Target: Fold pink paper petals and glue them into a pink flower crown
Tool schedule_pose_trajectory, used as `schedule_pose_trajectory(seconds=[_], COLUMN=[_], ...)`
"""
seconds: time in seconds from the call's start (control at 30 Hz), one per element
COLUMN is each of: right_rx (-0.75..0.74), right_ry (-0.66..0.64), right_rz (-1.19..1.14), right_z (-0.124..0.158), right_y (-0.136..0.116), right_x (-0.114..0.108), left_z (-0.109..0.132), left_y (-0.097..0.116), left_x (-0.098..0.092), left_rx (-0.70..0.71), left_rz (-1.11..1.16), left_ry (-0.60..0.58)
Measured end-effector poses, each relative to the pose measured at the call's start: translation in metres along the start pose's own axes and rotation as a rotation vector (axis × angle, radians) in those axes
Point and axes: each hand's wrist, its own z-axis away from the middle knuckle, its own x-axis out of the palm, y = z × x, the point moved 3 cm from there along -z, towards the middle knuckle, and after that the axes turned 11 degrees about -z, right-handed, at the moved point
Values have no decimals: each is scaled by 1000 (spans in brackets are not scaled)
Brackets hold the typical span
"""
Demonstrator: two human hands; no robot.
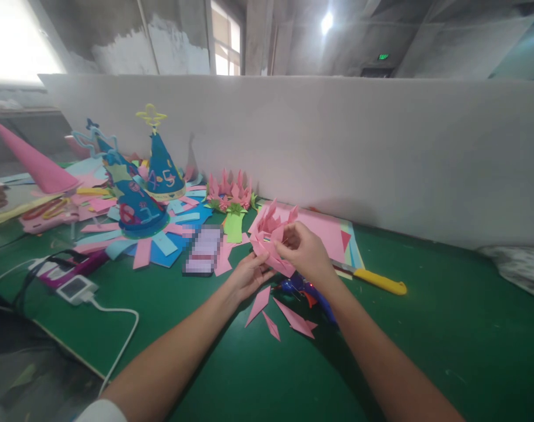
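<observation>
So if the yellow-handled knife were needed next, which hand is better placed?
Probably the right hand: the knife lies to its right, farther from the left hand. Both hands hold the pink paper piece, though.

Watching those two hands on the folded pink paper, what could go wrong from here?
The right hand is close above what looks like a blue glue gun; if that is hot, lowering the hand might burn it.
The yellow-handled knife lies near the right wrist, so a sideways move could bump it.
A firmer pinch might crease the folded pink paper.
</observation>
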Motion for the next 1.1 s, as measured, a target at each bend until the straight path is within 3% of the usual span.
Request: schedule_pose_trajectory(seconds=[0.2, 0.4, 0.73, 1.1], right_rx=[21, 17, 75, 65], right_ry=[-56, -133, -230, -162], right_rz=[-12, 147, 2, 48], right_z=[-3, -5, -7, -8], right_y=[3, 1, 3, 7], right_x=[6, 5, -4, -4], left_z=[0, -1, -4, -3], left_y=[-1, -1, -3, -2], left_x=[-1, -1, -3, -3], left_rx=[3, -1, 4, 5], left_rz=[-8, -16, -15, 7], left_ry=[0, -22, -25, -6])
